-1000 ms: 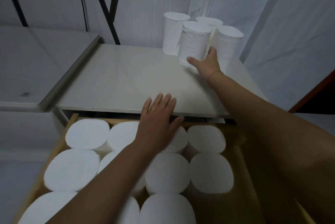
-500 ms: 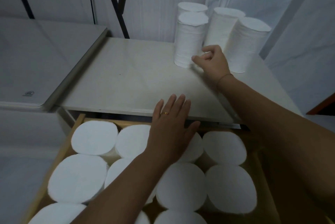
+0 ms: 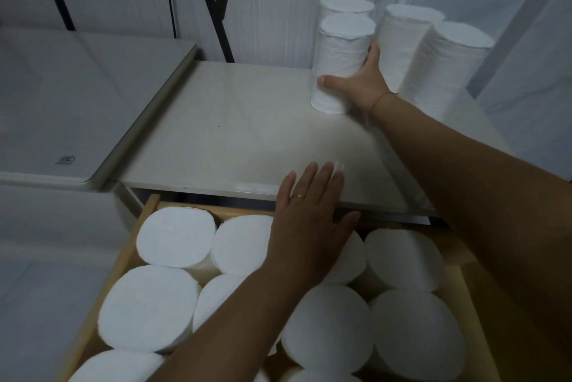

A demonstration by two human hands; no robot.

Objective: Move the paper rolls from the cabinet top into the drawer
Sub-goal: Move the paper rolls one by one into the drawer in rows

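Up at the far right corner of the cabinet top (image 3: pixel 247 121), our right hand (image 3: pixel 360 84) is wrapped around the nearest paper roll (image 3: pixel 339 63), thumb across its lower front and fingers (image 3: pixel 373 55) curled round its right side. That roll stands upright, its base on or just above the surface; we cannot tell which. Three more rolls (image 3: pixel 405 44) stand upright right behind and beside it, close against the wall. Our left hand (image 3: pixel 309 220) lies flat and spread, clamped on nothing, with its fingertips over the front edge of the cabinet top and its palm above the open drawer (image 3: pixel 136 236). Below it, the drawer holds upright rolls (image 3: pixel 176 236) packed side by side.
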